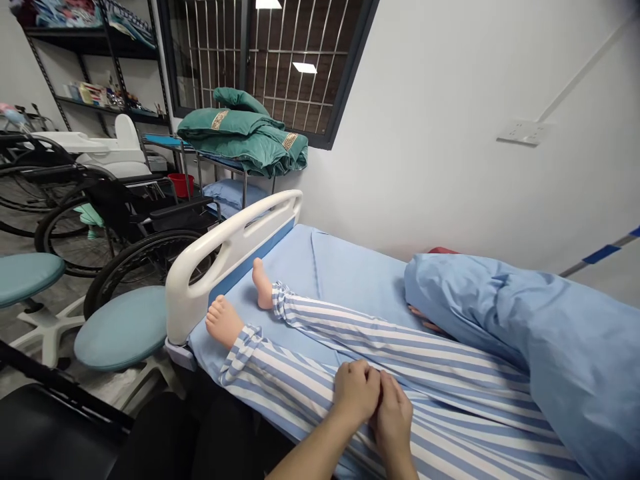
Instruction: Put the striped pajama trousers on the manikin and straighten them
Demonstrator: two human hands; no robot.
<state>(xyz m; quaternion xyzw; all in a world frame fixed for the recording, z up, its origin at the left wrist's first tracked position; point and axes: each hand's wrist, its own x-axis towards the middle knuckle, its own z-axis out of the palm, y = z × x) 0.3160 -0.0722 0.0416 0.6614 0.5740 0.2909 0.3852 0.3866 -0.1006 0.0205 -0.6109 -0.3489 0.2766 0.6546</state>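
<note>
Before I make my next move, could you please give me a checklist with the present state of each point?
1. Left hand and right hand hold nothing: cannot tell; palms are hidden.
2. Near foot and far foot uncovered: ok; both are bare.
3. Striped trousers reach the ankles: ok; the cuffs are gathered there.
4. Blue quilt off the lower legs: ok; it lies farther up the bed.
5. Lying figure's fingers fully visible: not ok; the quilt partly covers them.
6. Footboard end free of furniture: not ok; a stool stands close.
</note>
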